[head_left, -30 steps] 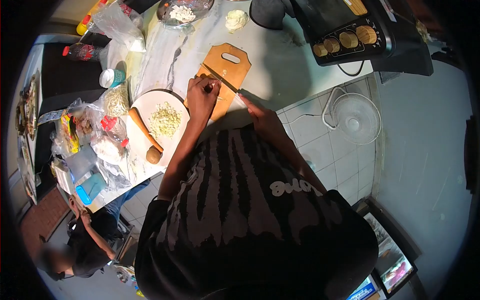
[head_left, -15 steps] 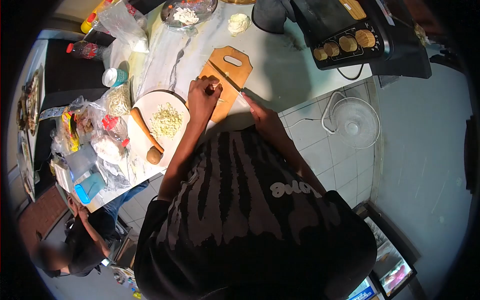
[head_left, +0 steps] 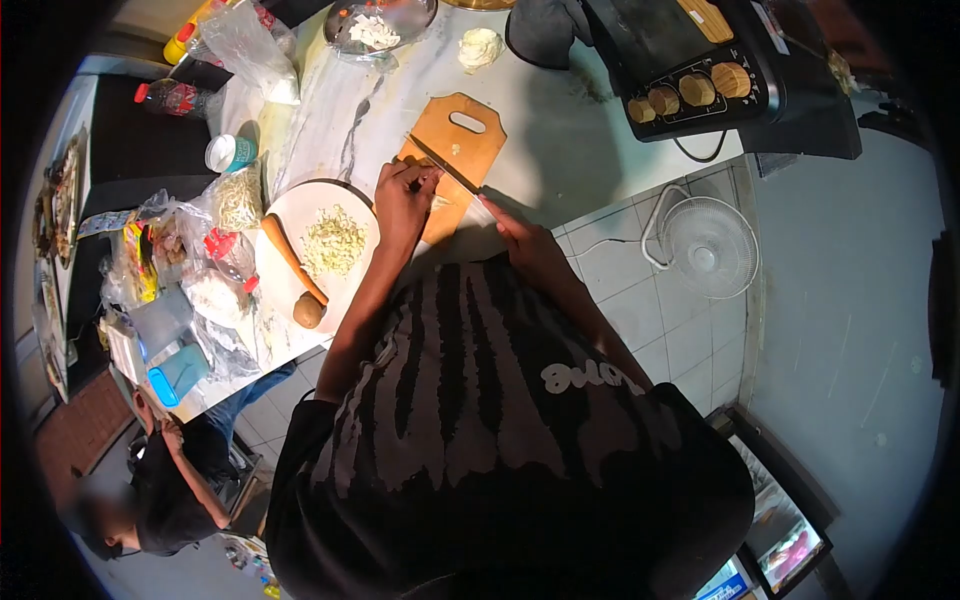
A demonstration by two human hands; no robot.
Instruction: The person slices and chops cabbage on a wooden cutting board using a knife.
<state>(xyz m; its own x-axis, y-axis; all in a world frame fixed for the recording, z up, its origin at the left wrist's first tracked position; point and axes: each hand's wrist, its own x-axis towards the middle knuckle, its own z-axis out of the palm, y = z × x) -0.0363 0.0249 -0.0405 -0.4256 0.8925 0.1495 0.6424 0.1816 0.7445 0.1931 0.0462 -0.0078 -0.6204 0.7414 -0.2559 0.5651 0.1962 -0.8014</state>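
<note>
A wooden cutting board (head_left: 485,145) with a handle slot lies on the marble-patterned table. My right hand (head_left: 525,232) grips a knife (head_left: 440,162), whose blade slants across the board towards the upper left. Close beside the blade, my left hand (head_left: 405,200) has its fingers bent and pressed onto a pale vegetable piece (head_left: 439,203), mostly covered by the hand. Small pale bits (head_left: 456,149) lie beyond the blade. To the left, a wide pale dish (head_left: 285,205) carries chopped light-green vegetable (head_left: 334,242) and a wooden pestle (head_left: 293,260) with a rounded end.
Several plastic bags, a bottle (head_left: 175,100), a white-lidded jar (head_left: 230,153) and a blue-lidded container (head_left: 178,375) crowd the left side. A cabbage piece (head_left: 480,48) and a black appliance with wooden knobs (head_left: 698,88) stand at the back. Another person (head_left: 185,480) sits lower left; a fan (head_left: 710,245) is at right.
The knife blade has shifted slightly left and towards me, uncovering small bits on the board. My left hand stays nearly in place. The other person's arms have moved a little.
</note>
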